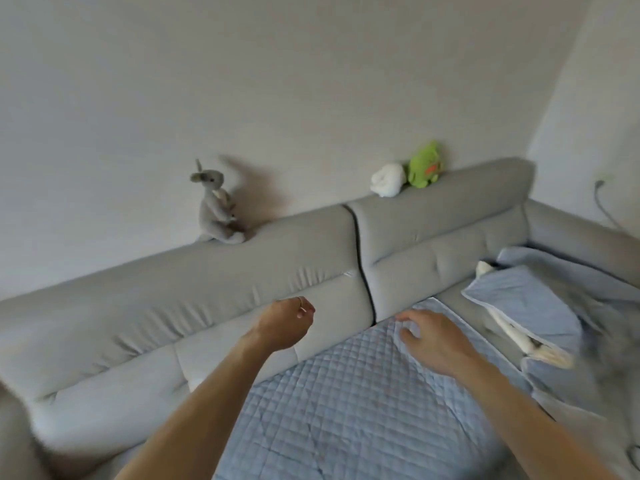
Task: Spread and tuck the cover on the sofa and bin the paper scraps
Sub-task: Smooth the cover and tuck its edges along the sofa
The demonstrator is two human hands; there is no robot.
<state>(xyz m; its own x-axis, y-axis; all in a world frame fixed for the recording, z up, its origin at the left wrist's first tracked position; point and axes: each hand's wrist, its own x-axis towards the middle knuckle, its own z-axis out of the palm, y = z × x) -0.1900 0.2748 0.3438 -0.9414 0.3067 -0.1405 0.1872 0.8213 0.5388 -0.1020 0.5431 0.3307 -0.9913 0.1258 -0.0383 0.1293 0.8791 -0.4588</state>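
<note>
Lying under right grip (pixel 440 341), quilted cover (pixel 346 410), left grip (pixel 284 323) apart

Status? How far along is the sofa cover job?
Done: the cover lies flat on the middle seat. In hand: the right hand is at its back edge, by the backrest; the left hand hovers curled, off it. Left: the cover's right end is bunched; no scraps or bin in view.

Grey sofa (pixel 156 306) carries blue cover (pixel 346 403), plush toys (pixel 216 209)
</note>
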